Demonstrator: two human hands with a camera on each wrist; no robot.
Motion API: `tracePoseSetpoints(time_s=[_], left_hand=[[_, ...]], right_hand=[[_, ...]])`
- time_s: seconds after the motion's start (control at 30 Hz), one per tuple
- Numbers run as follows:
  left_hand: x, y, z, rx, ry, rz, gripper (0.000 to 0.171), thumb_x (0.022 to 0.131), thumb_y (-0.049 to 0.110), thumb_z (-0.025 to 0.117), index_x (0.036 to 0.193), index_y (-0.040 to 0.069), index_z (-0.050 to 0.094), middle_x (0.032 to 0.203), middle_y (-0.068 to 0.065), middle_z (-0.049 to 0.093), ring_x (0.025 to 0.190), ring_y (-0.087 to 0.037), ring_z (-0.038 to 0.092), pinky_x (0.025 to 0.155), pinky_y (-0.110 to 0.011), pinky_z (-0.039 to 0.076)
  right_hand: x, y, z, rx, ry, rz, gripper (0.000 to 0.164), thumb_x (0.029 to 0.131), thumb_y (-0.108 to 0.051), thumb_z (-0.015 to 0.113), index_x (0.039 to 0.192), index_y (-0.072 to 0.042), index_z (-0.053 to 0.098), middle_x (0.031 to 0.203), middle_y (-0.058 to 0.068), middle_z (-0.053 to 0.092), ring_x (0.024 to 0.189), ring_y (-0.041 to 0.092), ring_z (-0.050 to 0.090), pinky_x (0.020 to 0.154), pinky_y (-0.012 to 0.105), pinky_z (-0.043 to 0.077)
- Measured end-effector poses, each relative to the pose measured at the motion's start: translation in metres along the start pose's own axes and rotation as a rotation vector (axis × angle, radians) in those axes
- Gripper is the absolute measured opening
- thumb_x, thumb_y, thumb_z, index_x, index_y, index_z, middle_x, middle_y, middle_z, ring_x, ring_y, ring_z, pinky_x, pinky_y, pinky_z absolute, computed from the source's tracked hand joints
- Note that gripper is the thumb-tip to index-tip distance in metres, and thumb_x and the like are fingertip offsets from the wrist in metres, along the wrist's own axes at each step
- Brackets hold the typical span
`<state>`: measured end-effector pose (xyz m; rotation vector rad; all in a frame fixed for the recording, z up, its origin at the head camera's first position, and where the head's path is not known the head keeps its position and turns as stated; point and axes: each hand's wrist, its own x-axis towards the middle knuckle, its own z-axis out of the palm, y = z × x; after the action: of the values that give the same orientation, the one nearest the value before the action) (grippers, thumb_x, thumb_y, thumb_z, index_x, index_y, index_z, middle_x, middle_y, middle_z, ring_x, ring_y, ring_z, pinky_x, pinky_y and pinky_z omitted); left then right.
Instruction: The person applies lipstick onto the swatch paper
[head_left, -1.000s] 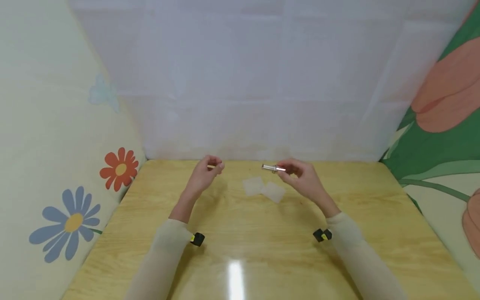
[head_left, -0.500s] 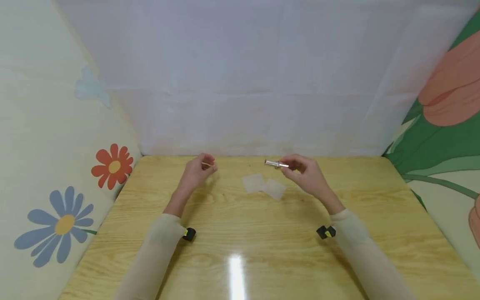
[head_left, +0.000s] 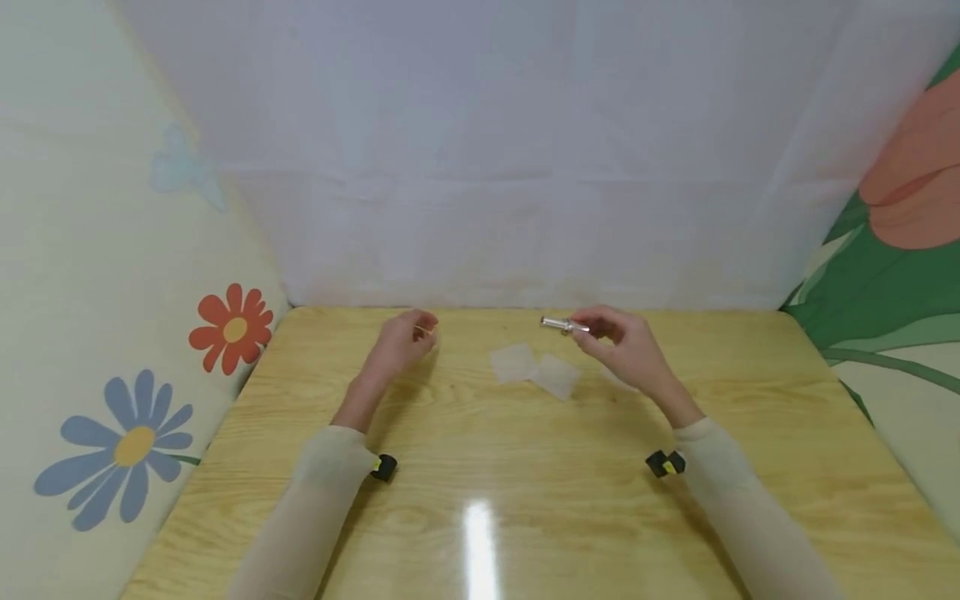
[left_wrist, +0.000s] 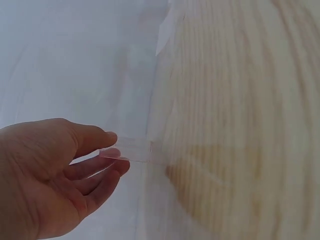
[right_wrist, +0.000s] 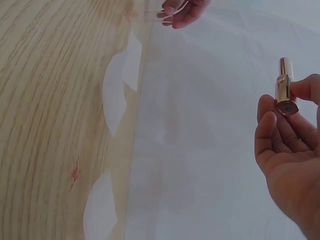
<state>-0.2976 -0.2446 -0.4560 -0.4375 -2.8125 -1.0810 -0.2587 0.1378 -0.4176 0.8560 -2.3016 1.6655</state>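
Head view: just left of middle, our left hand (head_left: 403,342) pinches a clear piece (left_wrist: 135,150); right of middle, our right hand (head_left: 626,343) pinches a shiny tube (head_left: 557,323).

You're facing white cloth (head_left: 465,150) hanging at far edge of wooden table (head_left: 420,517). Printed red flower (head_left: 234,330) and blue flower (head_left: 123,448) are showing left; pink bloom (head_left: 918,200) and green leaves (head_left: 900,296) are showing right.

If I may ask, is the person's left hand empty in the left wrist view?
No, the left hand holds a clear piece between its thumb and fingers.
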Motion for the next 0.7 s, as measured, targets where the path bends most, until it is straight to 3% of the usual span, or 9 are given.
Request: tracePoseSetpoints(time_s=[0.2,0.33,0.4,0.53,0.7], left_hand=[[-0.005,0.005,0.003,0.153,-0.089,-0.019,0.037,0.101,0.009,0.063,0.136,-0.002,0.056,0.133,-0.024,0.057,0.118,-0.04,0.057,0.097,-0.054,0.046],[-0.006,0.011,0.003,0.294,-0.052,0.069,0.042,0.1,0.015,0.066,0.139,0.003,0.055,0.139,-0.022,0.054,0.126,-0.041,0.051,0.104,-0.06,0.036],[-0.007,0.018,0.003,0.321,-0.012,0.127,0.043,0.099,0.016,0.068,0.139,0.004,0.056,0.139,-0.02,0.055,0.129,-0.041,0.049,0.106,-0.062,0.032],[-0.007,0.039,0.002,0.262,0.035,0.222,0.042,0.101,0.019,0.066,0.14,0.006,0.056,0.138,-0.015,0.057,0.129,-0.036,0.05,0.107,-0.058,0.034],[-0.005,0.074,0.008,0.048,0.026,0.295,0.042,0.106,0.03,0.058,0.142,0.007,0.056,0.135,-0.009,0.06,0.127,-0.027,0.053,0.104,-0.049,0.041]], right_hand=[[-0.002,-0.007,0.001,0.009,-0.016,0.015,0.021,0.095,0.006,0.067,0.116,0.009,0.068,0.1,0.025,0.069,0.087,0.026,0.065,0.077,0.032,0.055],[-0.004,-0.009,-0.002,0.048,-0.011,0.035,0.021,0.097,0.002,0.066,0.118,0.006,0.069,0.101,0.022,0.069,0.087,0.03,0.067,0.076,0.029,0.055],[-0.003,-0.005,-0.004,0.075,-0.015,0.048,0.02,0.1,-0.004,0.066,0.119,0.002,0.07,0.101,0.02,0.07,0.087,0.03,0.067,0.078,0.032,0.056],[-0.001,0.003,-0.006,0.156,-0.023,0.079,0.022,0.102,-0.015,0.065,0.119,-0.002,0.071,0.101,0.02,0.07,0.087,0.029,0.067,0.079,0.036,0.056],[0.0,0.002,-0.005,0.355,-0.02,0.133,0.025,0.103,-0.019,0.064,0.116,0.001,0.072,0.098,0.016,0.071,0.084,0.026,0.066,0.077,0.035,0.055]])
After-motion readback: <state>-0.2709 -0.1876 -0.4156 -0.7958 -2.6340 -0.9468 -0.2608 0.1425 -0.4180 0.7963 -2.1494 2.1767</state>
